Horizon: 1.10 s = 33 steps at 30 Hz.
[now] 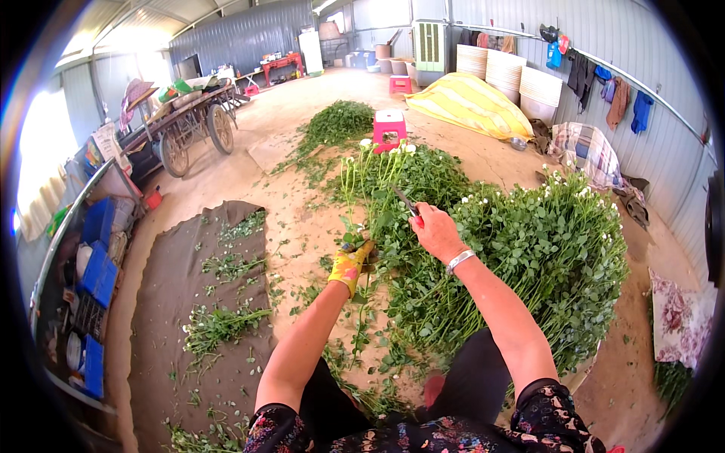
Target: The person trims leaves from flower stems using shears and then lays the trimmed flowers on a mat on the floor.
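Note:
My left hand [350, 267], in a yellow patterned glove, is closed around a few long green flower stems [353, 185]. They stand upright, with white blooms [408, 149] at their tops and leafy lower ends hanging below the glove. My bare right hand [438, 232] grips a red-handled cutting tool [406, 201]; whether it is a knife or scissors, I cannot tell. Its dark blade points up and left, beside the stems. Right of my hands lies a big heap of leafy white-flowered stems [544, 249]. Cut greenery [423, 177] is piled just beyond the tool.
A dark cloth [200, 294] on the left bears several small bunches [223, 328]. Ahead stand a pink-and-white stool [390, 130] and another leaf pile [337, 123]. Farther off are a wheeled cart [189, 121], a yellow striped sheet [472, 104] and stacked pale tubs [506, 74].

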Each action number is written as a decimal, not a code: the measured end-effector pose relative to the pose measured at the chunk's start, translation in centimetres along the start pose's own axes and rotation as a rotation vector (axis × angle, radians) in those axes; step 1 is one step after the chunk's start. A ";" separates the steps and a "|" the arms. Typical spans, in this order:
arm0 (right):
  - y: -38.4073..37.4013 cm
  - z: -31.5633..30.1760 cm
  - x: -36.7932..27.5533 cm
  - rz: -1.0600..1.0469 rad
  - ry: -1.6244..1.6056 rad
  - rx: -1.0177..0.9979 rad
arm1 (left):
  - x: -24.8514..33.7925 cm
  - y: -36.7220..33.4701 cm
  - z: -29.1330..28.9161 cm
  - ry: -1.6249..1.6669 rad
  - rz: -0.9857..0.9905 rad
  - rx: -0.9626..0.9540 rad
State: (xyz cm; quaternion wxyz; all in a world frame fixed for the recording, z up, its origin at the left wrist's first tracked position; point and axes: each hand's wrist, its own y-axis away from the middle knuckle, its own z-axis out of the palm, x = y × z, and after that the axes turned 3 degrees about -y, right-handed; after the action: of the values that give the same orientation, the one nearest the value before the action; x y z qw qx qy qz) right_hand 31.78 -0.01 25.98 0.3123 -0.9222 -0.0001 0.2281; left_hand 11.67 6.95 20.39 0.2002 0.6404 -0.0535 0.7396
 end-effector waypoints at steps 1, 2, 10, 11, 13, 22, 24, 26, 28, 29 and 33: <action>0.0 -0.1 0.3 -0.010 -0.005 0.001 | 0.0 0.0 0.1 0.001 0.005 -0.001; -0.1 0.0 0.7 -0.019 -0.009 0.001 | -0.1 -0.1 0.1 0.003 0.004 -0.003; 0.5 0.2 0.5 -0.022 0.039 0.049 | -0.1 -0.1 0.1 0.009 0.014 0.035; 0.6 0.3 0.2 -0.021 0.047 0.038 | -0.3 -0.2 0.0 0.008 0.021 0.038; 0.6 0.3 0.4 -0.020 0.057 0.006 | -0.5 -0.4 -0.1 0.007 0.037 0.037; 0.4 -0.7 1.7 0.022 0.087 0.041 | -0.5 -0.4 -0.2 0.018 0.026 0.058; 0.3 -1.1 1.5 0.040 0.122 0.038 | -0.6 -0.5 -0.3 -0.025 0.019 0.054; 0.3 -1.3 1.7 0.054 0.165 0.032 | -0.7 -0.7 -0.3 -0.048 0.016 0.055; 0.2 -1.6 1.9 0.072 0.188 0.026 | -1.0 -0.9 -0.2 -0.049 0.019 0.062; 0.2 -1.6 2.0 0.080 0.200 0.024 | -1.2 -0.9 -0.2 -0.059 0.033 0.063; 0.2 -1.8 2.0 0.082 0.209 0.025 | -1.9 -1.3 -0.6 -0.103 0.083 0.068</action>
State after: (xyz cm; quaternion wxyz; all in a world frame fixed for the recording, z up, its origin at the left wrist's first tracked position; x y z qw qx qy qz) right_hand 34.29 -0.94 26.26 0.3127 -0.9361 0.0730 0.1432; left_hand 11.77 7.95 18.21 0.1446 0.6812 -0.0652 0.7147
